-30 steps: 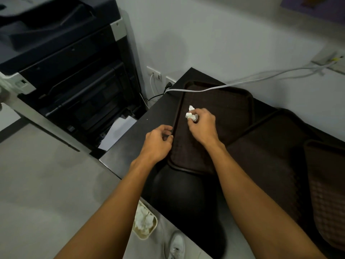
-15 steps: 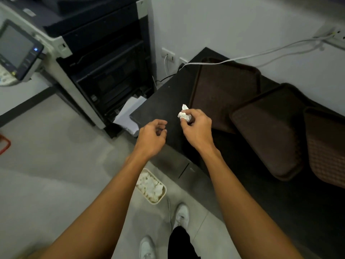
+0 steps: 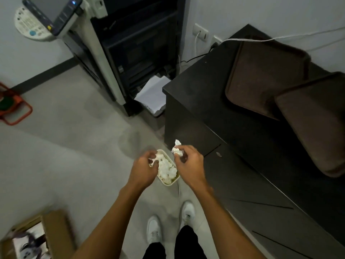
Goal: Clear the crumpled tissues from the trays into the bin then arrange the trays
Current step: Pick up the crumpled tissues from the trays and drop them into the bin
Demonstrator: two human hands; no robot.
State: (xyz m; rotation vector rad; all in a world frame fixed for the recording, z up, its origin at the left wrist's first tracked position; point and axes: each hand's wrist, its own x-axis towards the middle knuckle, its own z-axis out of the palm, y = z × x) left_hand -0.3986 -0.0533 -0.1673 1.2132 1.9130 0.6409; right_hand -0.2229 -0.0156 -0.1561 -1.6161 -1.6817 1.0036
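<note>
Right grip [image 3: 188, 163] pinches one crumpled white tissue [image 3: 177, 151] at the 1 o'clock edge of one heaped bin [image 3: 169, 183].
Left grip [image 3: 144, 170] hangs loosely curled, empty, at the bin's 9 o'clock; two brown trays [image 3: 261, 71] [image 3: 313, 128] sit on the table [image 3: 196, 81] at 2 o'clock.

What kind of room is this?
Probably an office copy corner: a big photocopier with a keypad panel, loose paper sheets by its base, and a dark cabinet holding trays.

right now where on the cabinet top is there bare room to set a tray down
Bare cabinet top between its left edge and the far tray, and along the front edge. Crowded at right, where the near tray laps over the far one.
</note>
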